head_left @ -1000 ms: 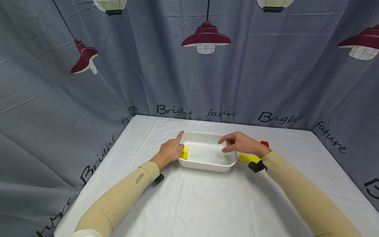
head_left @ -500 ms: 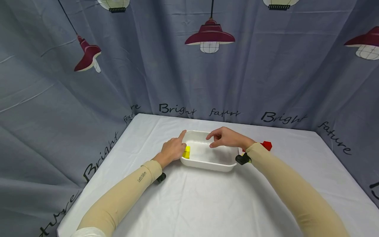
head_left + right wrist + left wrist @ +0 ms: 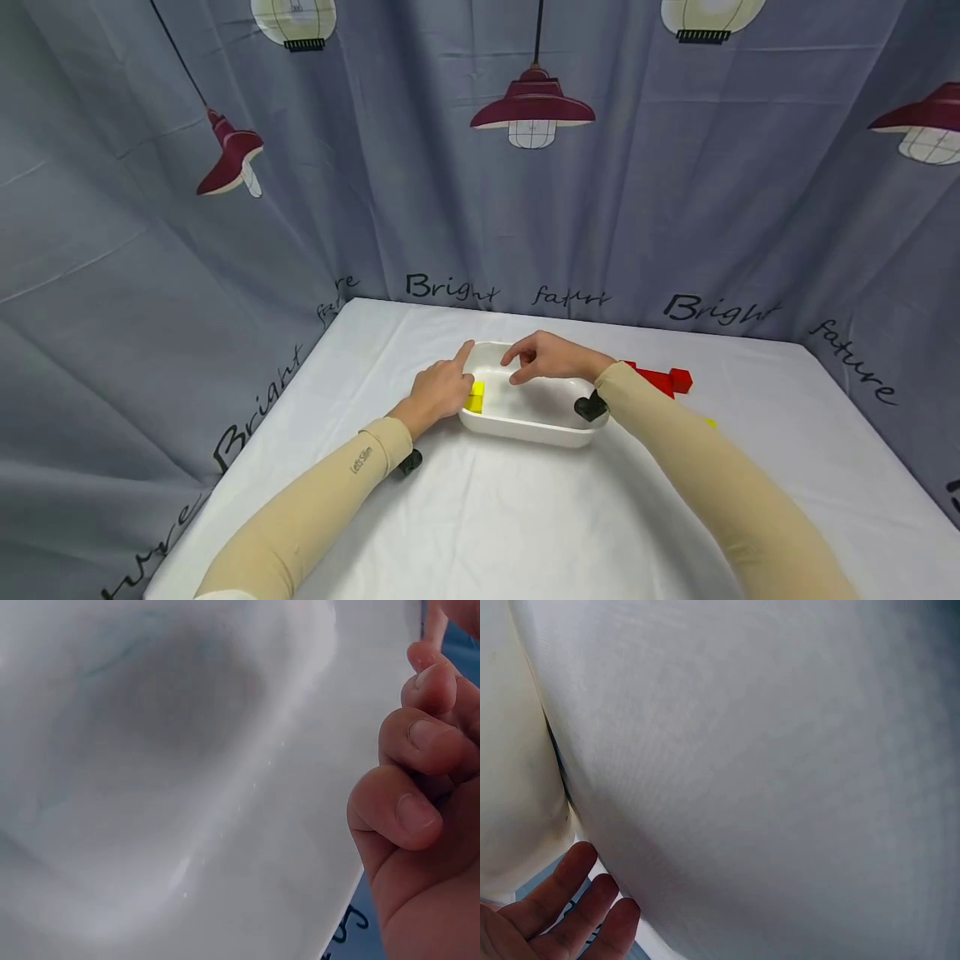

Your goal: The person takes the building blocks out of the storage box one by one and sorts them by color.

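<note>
A white rectangular dish [image 3: 525, 432] stands on the table, with a small yellow block [image 3: 476, 398] inside at its left end. My left hand [image 3: 437, 390] rests against the dish's left side, index finger extended along the rim. In the left wrist view, three relaxed fingers [image 3: 577, 915] lie close to a pale surface; the thumb is hidden. Over the dish hovers my right hand [image 3: 555, 357], thumb and index finger apart and nothing between them. Its other fingers [image 3: 424, 742] are bent in the right wrist view, above the dish [image 3: 150, 787].
A red object with a hexagonal end [image 3: 681, 381] lies right of the dish, partly behind the right sleeve. A bit of yellow [image 3: 711, 422] shows past that sleeve. White cloth covers the table [image 3: 480, 517]; a grey printed curtain [image 3: 420, 200] hangs behind.
My right hand has moved left across the dish towards the yellow block. More of the red object now shows behind the sleeve. The left hand stays at the dish's left side.
</note>
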`<state>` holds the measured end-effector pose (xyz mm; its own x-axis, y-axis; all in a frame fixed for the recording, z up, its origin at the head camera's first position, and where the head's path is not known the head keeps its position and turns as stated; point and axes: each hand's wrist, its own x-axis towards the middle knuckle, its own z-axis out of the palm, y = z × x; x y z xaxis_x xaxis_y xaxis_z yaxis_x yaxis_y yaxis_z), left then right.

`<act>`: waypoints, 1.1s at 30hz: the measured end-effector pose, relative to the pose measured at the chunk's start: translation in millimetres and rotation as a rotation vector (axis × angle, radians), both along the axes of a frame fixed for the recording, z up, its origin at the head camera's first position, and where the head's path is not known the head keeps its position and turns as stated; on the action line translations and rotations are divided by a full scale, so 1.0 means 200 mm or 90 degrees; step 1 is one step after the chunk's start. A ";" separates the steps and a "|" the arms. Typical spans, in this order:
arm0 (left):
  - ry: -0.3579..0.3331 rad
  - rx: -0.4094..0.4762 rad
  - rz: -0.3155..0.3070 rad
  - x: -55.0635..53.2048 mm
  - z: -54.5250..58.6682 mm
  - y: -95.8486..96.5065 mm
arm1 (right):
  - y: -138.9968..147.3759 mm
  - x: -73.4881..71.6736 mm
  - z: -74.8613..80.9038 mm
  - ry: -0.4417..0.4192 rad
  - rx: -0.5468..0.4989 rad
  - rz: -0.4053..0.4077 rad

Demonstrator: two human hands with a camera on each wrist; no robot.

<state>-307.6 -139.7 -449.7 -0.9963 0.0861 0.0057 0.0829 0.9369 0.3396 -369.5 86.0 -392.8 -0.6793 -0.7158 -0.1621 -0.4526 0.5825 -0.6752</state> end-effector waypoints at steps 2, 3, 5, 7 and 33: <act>0.002 -0.003 0.001 -0.01 0.01 0.00 | -0.03 -0.01 0.00 -0.005 0.004 0.004; 0.004 -0.004 0.001 -0.01 0.02 0.00 | -0.04 -0.02 -0.01 -0.007 0.007 0.007; 0.004 -0.006 0.002 -0.01 0.02 -0.01 | -0.06 -0.02 -0.01 -0.011 0.011 0.012; 0.003 -0.008 0.003 -0.02 0.03 -0.01 | -0.08 -0.03 -0.02 -0.010 0.014 0.023; 0.000 -0.003 -0.006 0.01 0.01 0.00 | -0.21 -0.05 -0.21 0.005 0.018 0.044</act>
